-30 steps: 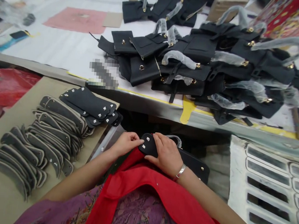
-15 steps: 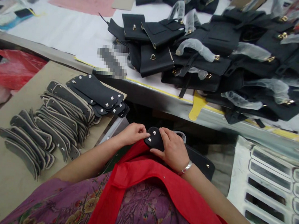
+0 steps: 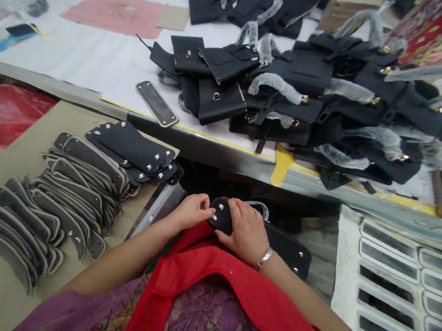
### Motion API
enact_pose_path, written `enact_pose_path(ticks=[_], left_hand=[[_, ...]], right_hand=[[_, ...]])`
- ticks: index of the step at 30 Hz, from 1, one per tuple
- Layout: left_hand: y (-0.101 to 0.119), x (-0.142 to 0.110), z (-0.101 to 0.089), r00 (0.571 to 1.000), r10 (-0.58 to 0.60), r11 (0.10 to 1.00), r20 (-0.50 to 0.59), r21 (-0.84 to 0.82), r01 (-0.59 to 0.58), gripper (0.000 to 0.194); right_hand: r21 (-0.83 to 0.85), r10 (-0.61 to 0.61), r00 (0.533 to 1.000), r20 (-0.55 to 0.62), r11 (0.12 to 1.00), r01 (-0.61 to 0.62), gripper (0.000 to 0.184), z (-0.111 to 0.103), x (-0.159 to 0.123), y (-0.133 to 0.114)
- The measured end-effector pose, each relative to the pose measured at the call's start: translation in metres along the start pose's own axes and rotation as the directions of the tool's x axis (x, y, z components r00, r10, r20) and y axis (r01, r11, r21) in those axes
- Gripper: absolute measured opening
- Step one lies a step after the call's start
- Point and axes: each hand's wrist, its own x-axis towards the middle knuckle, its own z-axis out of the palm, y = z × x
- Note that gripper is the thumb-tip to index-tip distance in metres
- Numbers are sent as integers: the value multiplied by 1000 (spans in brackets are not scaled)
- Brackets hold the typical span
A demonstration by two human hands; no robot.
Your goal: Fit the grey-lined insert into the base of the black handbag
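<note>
A long black panel (image 3: 283, 245) lies across my lap, its near-left end rounded. Two bright metal prongs stand on that end, and two gold studs show at the right end. My right hand (image 3: 247, 232) grips the panel, fingers over the top and thumb along the lower edge; it covers the middle, so I cannot tell whether both ends are one piece. My left hand (image 3: 194, 213) is closed, fingers curled, with the thumb tip touching the rounded end beside a prong. What lies within its fingers is hidden. Behind the panel shows a plastic-wrapped handle (image 3: 260, 206).
Left, a board (image 3: 95, 278) carries stacked grey-backed panels (image 3: 75, 190) and black panels with prongs (image 3: 131, 144). Black handbags (image 3: 286, 104) crowd the white table (image 3: 95, 71), where one loose panel (image 3: 157, 103) lies near the edge. A white slotted frame (image 3: 344, 265) stands right.
The view has shifted slightly, so the whole scene sits a little left and lower. Both hands keep nearly the same hold on the panel.
</note>
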Motion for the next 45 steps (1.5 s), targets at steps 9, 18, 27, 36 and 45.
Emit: enact_pose_path(ticks=[9, 18, 27, 36, 45], left_hand=[[7, -3, -12, 994, 111, 983, -15, 147, -108, 35], [45, 10, 30, 701, 668, 581, 250, 415, -700, 97], [48, 16, 36, 771, 534, 543, 348, 558, -627, 86], [43, 16, 39, 744, 537, 508, 399, 551, -662, 96], [52, 15, 34, 818, 462, 627, 342, 527, -574, 55]], right_hand=[[-48, 6, 998, -70, 999, -10, 90, -27, -40, 40], [-68, 46, 999, 20, 997, -44, 99, -24, -71, 65], [-78, 80, 996, 38, 994, -77, 89, -23, -73, 67], [-124, 92, 995, 49, 989, -86, 74, -22, -72, 64], [-189, 201, 979, 21, 963, -194, 59, -27, -73, 58]])
